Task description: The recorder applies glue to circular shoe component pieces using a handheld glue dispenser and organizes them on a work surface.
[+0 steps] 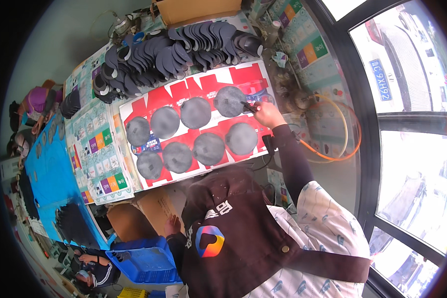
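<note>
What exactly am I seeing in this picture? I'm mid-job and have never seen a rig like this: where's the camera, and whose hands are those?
There is no machine here: a person works bare-handed, wearing a head camera that looks down. Its fisheye lens bends straight edges.

On the table, a red-and-white sheet carries eight round grey pieces in two rows of four. Behind them lie stacked dark curved pieces.

The right hand grips a dark tool, its tip at the far row's rightmost round piece. The left hand is low, near a cardboard box; I can't make out anything in it.
</note>
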Action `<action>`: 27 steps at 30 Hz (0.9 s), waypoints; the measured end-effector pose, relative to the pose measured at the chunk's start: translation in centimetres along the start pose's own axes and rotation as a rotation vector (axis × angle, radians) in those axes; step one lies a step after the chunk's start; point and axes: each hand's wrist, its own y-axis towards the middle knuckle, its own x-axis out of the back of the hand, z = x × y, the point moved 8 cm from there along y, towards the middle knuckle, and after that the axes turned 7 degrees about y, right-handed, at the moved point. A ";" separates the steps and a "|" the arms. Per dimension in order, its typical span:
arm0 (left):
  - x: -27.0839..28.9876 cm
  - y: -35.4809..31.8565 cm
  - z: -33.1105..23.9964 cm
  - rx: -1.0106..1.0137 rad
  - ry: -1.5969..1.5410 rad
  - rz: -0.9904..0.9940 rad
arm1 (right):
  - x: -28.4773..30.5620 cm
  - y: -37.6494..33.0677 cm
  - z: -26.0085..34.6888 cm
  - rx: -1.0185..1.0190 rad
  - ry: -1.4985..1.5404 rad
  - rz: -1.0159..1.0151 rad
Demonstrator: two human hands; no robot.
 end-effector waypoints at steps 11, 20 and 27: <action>-0.4 -0.4 0.1 -0.299 0.710 -0.111 | -4.1 -1.5 -2.0 -0.034 0.331 0.267; 10.0 7.2 -4.2 0.339 -0.666 -0.251 | -1.3 -5.6 -17.4 -0.065 -0.357 -0.205; 24.3 15.7 -12.5 0.049 0.080 -0.542 | -4.4 -5.6 -7.1 0.077 -0.349 -0.268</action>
